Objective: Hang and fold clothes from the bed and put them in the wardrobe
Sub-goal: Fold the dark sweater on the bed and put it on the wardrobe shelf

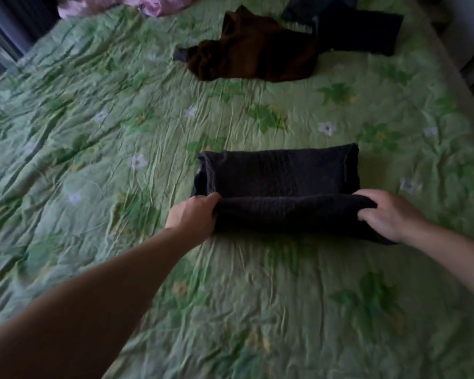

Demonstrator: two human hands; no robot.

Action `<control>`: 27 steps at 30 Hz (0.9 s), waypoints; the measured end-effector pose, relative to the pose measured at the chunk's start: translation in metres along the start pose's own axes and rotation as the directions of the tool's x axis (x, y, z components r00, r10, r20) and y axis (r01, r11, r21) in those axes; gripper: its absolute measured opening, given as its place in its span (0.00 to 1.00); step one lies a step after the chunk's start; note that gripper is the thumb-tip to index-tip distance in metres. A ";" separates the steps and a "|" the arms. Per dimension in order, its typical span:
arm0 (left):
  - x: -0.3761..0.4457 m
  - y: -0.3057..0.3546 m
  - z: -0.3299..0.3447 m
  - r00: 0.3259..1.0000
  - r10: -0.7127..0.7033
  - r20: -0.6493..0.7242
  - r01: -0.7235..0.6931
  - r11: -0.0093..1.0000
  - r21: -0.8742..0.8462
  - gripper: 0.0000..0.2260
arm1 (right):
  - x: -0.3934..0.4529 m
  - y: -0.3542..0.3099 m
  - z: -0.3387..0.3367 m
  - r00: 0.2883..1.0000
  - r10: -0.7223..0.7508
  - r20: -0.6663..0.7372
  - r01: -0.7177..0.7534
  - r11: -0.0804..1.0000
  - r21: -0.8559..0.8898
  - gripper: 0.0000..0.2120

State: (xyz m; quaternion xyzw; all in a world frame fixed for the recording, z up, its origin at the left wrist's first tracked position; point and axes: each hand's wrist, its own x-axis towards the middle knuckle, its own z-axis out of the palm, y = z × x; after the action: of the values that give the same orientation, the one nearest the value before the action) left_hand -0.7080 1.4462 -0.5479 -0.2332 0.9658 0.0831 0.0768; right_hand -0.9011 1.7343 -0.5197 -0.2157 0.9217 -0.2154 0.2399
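Both hands grip the near fold of the dark garment (279, 176) lying on the bed (93, 149): left hand (193, 214) curls round its left end, right hand (386, 214) round its right.

A black garment (279, 176) is laid folded on the bed (93, 149) — its near edge is rolled up and gripped at one end by the left hand (193, 216), at the other by the right hand (386, 214). Farther back, a crumpled brown garment (255, 53) is seen touching a dark blue one (361, 28) — pink fabric (121, 4) is bunched at the far left edge.
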 end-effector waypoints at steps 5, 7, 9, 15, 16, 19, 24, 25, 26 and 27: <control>0.038 -0.012 -0.033 0.993 -0.053 -0.106 0.050 0.998 -0.031 0.12 | 0.029 -0.023 -0.024 0.993 0.042 -0.109 -0.048 0.997 -0.054 0.10; 0.051 -0.016 -0.042 0.991 -0.056 -0.121 0.056 0.998 -0.010 0.14 | 0.045 -0.027 -0.033 0.993 0.042 -0.114 -0.051 0.996 -0.076 0.08; 0.067 -0.020 -0.048 0.989 -0.060 -0.137 0.060 0.998 -0.010 0.16 | 0.064 -0.029 -0.041 0.992 0.038 -0.118 -0.049 0.995 -0.090 0.06; 0.131 -0.030 -0.058 0.977 -0.095 -0.189 0.092 0.995 -0.025 0.19 | 0.126 -0.028 -0.055 0.983 0.038 -0.178 -0.057 0.993 -0.102 0.07; 0.142 -0.029 -0.058 0.967 -0.081 -0.243 0.078 0.997 -0.020 0.17 | 0.137 -0.027 -0.056 0.980 0.051 -0.192 -0.070 0.993 -0.094 0.07; 0.164 -0.007 -0.040 0.917 0.000 -0.398 -0.027 0.998 -0.063 0.16 | 0.171 -0.023 -0.055 0.973 0.058 -0.224 -0.084 0.990 -0.109 0.05; 0.151 0.059 0.026 0.998 0.067 0.021 -0.066 0.997 -0.050 0.32 | 0.180 -0.032 0.000 0.884 -0.340 -0.321 0.195 0.892 -0.408 0.19; 0.151 0.060 0.036 0.997 0.058 0.048 -0.057 0.998 -0.031 0.32 | 0.173 -0.034 0.016 0.873 -0.410 -0.264 0.269 0.857 -0.439 0.23; 0.154 0.057 0.044 0.998 0.054 0.033 -0.054 0.998 -0.017 0.32 | 0.168 -0.031 0.031 0.884 -0.432 -0.179 0.312 0.830 -0.462 0.26; 0.157 0.052 0.048 0.999 0.054 0.004 -0.054 0.999 -0.007 0.32 | 0.165 -0.028 0.042 0.900 -0.422 -0.108 0.322 0.811 -0.489 0.29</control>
State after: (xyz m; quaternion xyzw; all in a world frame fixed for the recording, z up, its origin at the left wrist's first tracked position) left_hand -0.8648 1.4328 -0.6173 -0.2071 0.9713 0.0889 0.0758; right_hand -1.0009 1.6171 -0.5966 -0.4191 0.9055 -0.0558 0.0355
